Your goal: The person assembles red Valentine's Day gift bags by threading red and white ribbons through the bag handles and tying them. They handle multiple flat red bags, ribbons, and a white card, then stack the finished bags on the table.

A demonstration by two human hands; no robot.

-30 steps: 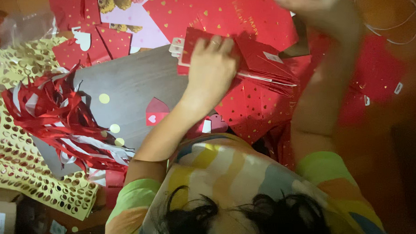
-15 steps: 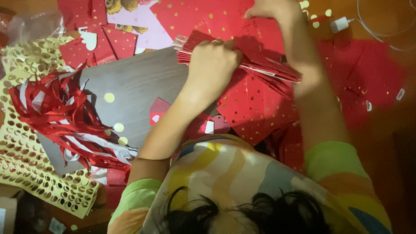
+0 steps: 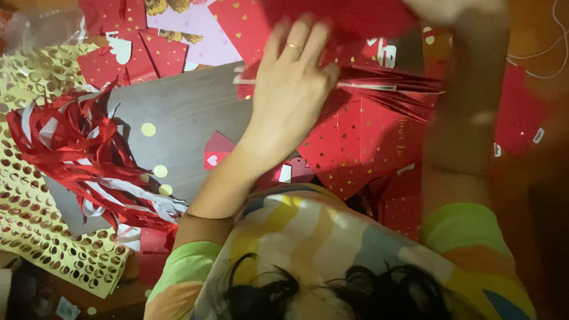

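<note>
The left hand point(image 3: 293, 84) is lying flat, fingers spread, on a stack of red envelopes point(image 3: 387, 94), pressing rather than gripping. The right hand point(image 3: 454, 8) is blurring at the top edge; its grip cannot be told.

A home craft table: red gold-dotted paper sheets point(image 3: 361, 137), ribbon scraps point(image 3: 77, 146) and punched sticker sheets point(image 3: 23, 226) everywhere.

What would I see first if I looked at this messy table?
Red paper with gold hearts covers the middle, and the left hand presses a stack of folded red sheets. At the left lie curly red ribbons on yellow sheets full of holes.
</note>
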